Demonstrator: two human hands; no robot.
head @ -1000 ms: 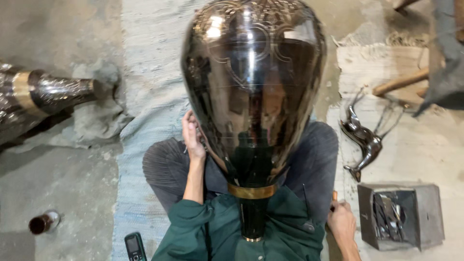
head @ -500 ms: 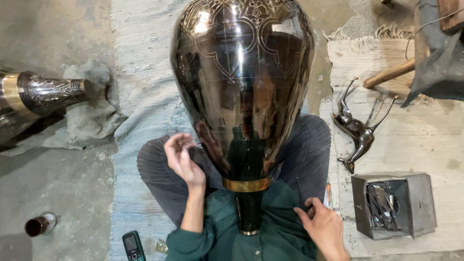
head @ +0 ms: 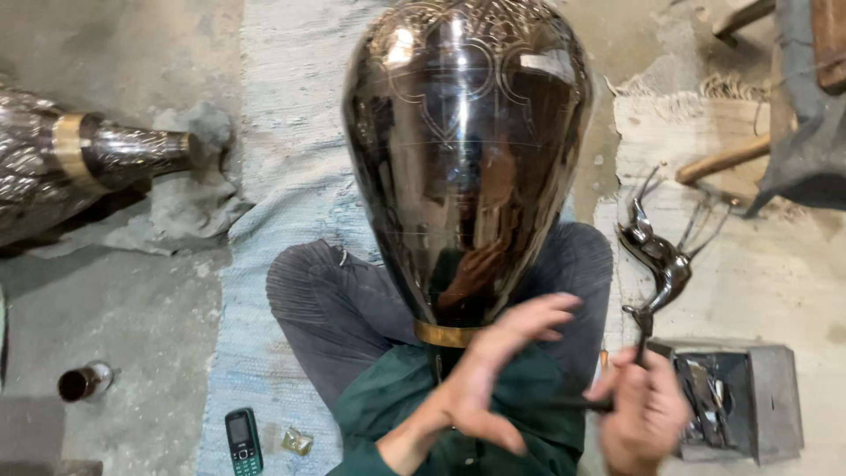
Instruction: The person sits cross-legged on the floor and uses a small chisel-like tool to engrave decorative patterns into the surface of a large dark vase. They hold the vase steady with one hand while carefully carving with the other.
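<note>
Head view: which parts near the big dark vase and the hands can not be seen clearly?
- Right hand: motion-blurred; the thin dark tool it grips cannot be identified.
- Left hand: blurred, covers the vase below its brass band.
- Vase top: cut by the upper edge.
- Second metal vessel: cut by the left edge.
- Grey box: contents too dark.

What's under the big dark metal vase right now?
The vase rests over the person's crossed legs in grey trousers, which lie on a pale blue woven mat. Its narrow end, below the brass band, is hidden behind the left hand.
</note>
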